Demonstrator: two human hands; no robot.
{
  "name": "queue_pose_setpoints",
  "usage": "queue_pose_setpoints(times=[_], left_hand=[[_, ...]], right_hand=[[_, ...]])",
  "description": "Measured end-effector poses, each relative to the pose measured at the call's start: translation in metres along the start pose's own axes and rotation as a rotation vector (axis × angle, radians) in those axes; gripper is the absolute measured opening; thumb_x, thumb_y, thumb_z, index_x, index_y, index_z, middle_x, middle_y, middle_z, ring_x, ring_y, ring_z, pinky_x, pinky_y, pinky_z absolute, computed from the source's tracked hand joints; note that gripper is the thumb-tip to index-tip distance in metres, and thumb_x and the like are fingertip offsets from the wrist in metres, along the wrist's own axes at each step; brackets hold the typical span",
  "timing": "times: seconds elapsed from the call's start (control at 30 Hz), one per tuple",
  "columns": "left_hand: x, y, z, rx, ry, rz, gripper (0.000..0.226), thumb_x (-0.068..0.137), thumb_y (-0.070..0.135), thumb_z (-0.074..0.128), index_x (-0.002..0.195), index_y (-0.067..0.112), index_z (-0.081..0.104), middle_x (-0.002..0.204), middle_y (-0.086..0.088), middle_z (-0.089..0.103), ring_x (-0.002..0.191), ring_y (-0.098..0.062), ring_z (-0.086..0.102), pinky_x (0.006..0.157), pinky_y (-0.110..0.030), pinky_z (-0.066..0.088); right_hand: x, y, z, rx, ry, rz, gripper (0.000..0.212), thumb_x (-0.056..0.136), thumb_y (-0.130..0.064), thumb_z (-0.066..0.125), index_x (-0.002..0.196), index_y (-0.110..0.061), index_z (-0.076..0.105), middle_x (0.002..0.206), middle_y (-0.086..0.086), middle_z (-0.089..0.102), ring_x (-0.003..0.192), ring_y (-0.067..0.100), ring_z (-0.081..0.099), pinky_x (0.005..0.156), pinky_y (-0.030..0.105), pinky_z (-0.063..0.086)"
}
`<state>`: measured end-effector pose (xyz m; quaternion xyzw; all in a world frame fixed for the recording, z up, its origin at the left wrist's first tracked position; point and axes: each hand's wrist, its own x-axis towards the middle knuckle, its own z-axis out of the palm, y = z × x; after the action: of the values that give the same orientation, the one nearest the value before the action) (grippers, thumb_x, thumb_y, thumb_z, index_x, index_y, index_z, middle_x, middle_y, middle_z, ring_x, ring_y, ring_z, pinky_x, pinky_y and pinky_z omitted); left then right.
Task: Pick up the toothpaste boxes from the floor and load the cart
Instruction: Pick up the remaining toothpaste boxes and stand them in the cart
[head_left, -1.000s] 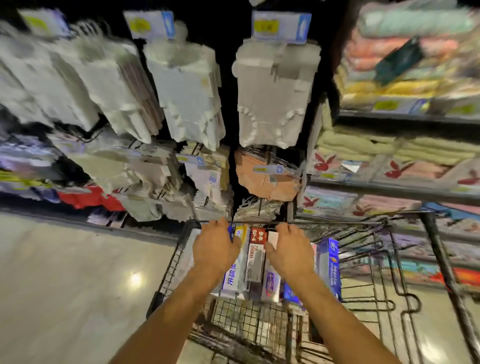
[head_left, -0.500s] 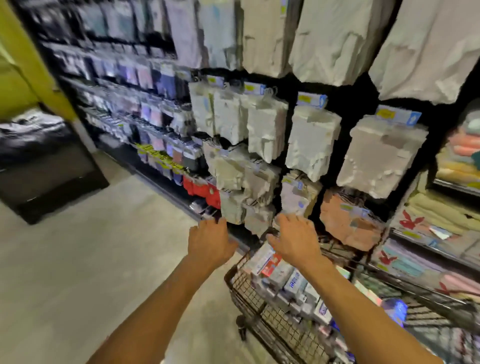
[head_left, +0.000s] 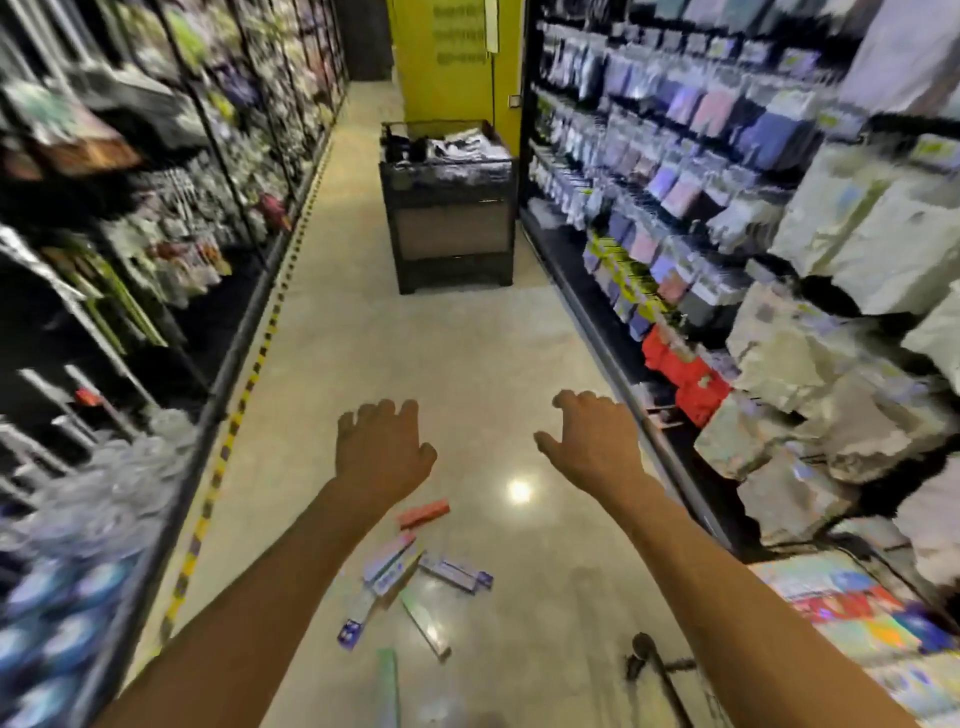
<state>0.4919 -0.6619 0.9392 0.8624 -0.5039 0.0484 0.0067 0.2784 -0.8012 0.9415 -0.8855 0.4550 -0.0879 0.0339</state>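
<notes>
Both hands reach forward over the floor (head_left: 415, 338) of a shop aisle, palms down and well apart. The left hand (head_left: 382, 449) has a wide grip, with fingers loosely bent and holding nothing. The right hand (head_left: 592, 441) is the same — loose and empty.

The toothpaste boxes (head_left: 392, 564) lie scattered on the floor under the left forearm, some crossing each other. One red box (head_left: 423, 513) lies a little apart from them, at the far side.

Further along the aisle a black bin (head_left: 447, 208) stands on the floor; on top it holds dark and white packets (head_left: 457, 148), too blurred to name. Shelves (head_left: 701, 182) with hanging goods run along both sides.

A black bar (head_left: 647, 654) shows near the right forearm — whether it belongs to the cart I cannot tell.
</notes>
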Motion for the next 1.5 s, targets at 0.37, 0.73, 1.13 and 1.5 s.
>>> queue_pose_setpoints(times=[0.37, 0.73, 1.13, 1.5], left_hand=[[-0.02, -0.184, 0.067, -0.024, -0.118, -0.171, 0.056, 0.088, 0.052, 0.054, 0.133, 0.019, 0.051, 0.114, -0.008, 0.062, 0.107, -0.031, 0.058, 0.092, -0.042, 0.043], [-0.035, -0.222, 0.34, -0.204, -0.293, -0.53, 0.054, 0.082, 0.046, 0.054, 0.123, 0.012, 0.06, 0.101, -0.011, 0.066, 0.093, -0.035, 0.062, 0.081, -0.041, 0.047], [-0.149, -0.146, 0.807, -0.35, -0.57, -0.685, 0.06, 0.081, 0.045, 0.062, 0.128, 0.008, 0.053, 0.108, -0.016, 0.061, 0.096, -0.037, 0.059, 0.079, -0.046, 0.047], [-0.194, -0.113, 1.015, -0.29, -0.659, -0.721, 0.077, 0.073, 0.058, 0.077, 0.118, 0.005, 0.044, 0.104, -0.016, 0.053, 0.089, -0.035, 0.058, 0.06, -0.038, 0.036]], right_hand=[[0.055, -0.192, 0.104, 0.042, -0.129, -0.226, 0.053, 0.09, -0.053, 0.061, 0.129, -0.018, 0.058, 0.114, 0.007, 0.067, 0.102, 0.031, 0.062, 0.087, 0.041, 0.046], [0.077, -0.222, 0.388, 0.056, -0.438, -0.353, 0.054, 0.083, -0.048, 0.066, 0.125, -0.014, 0.056, 0.102, 0.009, 0.063, 0.088, 0.035, 0.06, 0.074, 0.042, 0.045], [-0.029, -0.148, 0.825, 0.082, -0.689, -0.217, 0.06, 0.09, -0.047, 0.066, 0.137, -0.015, 0.047, 0.12, 0.008, 0.057, 0.11, 0.033, 0.054, 0.082, 0.043, 0.046], [-0.049, -0.105, 1.055, 0.027, -0.667, -0.123, 0.066, 0.087, -0.055, 0.071, 0.127, -0.012, 0.042, 0.119, 0.006, 0.053, 0.105, 0.028, 0.054, 0.067, 0.037, 0.037]])
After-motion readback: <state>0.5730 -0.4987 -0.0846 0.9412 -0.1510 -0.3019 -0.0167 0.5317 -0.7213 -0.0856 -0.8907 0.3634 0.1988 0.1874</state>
